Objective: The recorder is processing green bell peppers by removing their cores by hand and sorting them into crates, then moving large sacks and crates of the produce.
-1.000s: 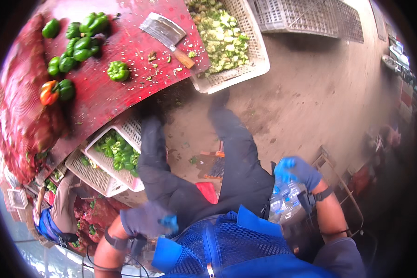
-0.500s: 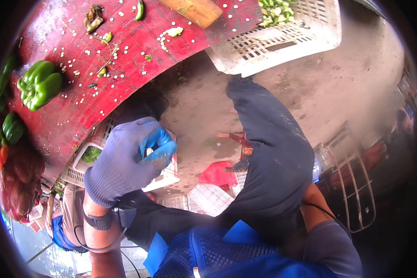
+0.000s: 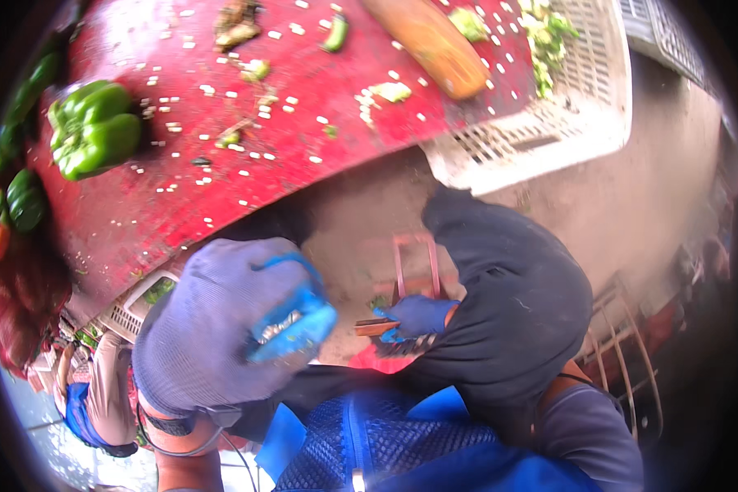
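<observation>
My left hand (image 3: 230,324), in a grey glove with a blue palm, is closed beside the near edge of a red tabletop (image 3: 303,156). A pale, speckled bit shows between its fingers, too blurred to name. Lower down, near my bent dark-trousered leg, my right hand (image 3: 419,315) in a blue glove grips a brown wooden bar (image 3: 376,327); the bar's full shape is hidden. On the tabletop lie a green bell pepper (image 3: 96,129), a small green chilli piece (image 3: 334,34) and many scattered pale seeds.
A white plastic crate (image 3: 578,131) with green scraps (image 3: 547,41) stands at the table's right, beside an orange-brown wooden piece (image 3: 435,49). More peppers (image 3: 26,199) line the left edge. A reddish frame (image 3: 416,261) and a wire rack (image 3: 627,353) stand below. Another person's legs (image 3: 111,385) show at lower left.
My right hand has come into view from behind my leg, holding the brown wooden bar. My left hand appears larger and slightly lower; the table view has shifted right.
</observation>
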The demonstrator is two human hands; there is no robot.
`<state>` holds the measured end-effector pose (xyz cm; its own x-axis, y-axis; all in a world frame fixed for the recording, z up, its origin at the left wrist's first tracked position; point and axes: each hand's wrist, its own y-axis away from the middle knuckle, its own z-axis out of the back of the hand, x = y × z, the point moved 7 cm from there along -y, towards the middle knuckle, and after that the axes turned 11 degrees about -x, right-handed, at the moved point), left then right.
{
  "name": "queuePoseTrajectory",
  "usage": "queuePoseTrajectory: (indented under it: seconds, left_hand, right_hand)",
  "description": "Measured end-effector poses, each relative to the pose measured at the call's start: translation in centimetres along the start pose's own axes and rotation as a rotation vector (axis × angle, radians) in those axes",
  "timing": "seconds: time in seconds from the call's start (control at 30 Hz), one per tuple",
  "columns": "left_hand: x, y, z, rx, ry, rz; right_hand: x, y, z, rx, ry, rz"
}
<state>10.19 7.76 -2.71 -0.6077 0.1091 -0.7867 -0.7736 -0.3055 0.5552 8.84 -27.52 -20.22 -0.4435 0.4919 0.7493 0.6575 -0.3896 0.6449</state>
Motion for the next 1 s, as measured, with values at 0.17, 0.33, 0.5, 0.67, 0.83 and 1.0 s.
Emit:
queuePoseTrajectory:
  seconds: [0.17, 0.33, 0.5, 0.67, 0.83, 1.0]
  left_hand:
    - [-2.9, 1.2, -0.8, -0.071, -0.250, -0.157]
    - [-4.2, 3.1, -3.1, -0.187, -0.494, -0.272]
    - [-4.4, 4.9, -4.6, -0.353, -0.562, -0.399]
    - [-4.0, 4.5, -6.3, -0.394, -0.678, -0.440]
    - [-4.5, 5.5, -7.2, -0.337, -0.713, -0.466]
    - [-4.8, 5.8, -4.4, -0.439, -0.568, -0.545]
  right_hand:
    - [-4.4, -4.1, 1.9, -0.041, -0.132, 0.147]
    - [-7.7, -5.2, 6.6, -0.392, -0.139, 0.217]
    - [-6.0, -3.9, 4.1, -0.564, 0.024, 0.196]
    - [-11.8, 3.4, -4.0, -0.724, 0.135, 0.162]
    - [-8.8, 1.3, 0.1, -0.837, 0.062, 0.056]
    - [-11.3, 5.4, -1.2, -0.856, -0.070, -0.119]
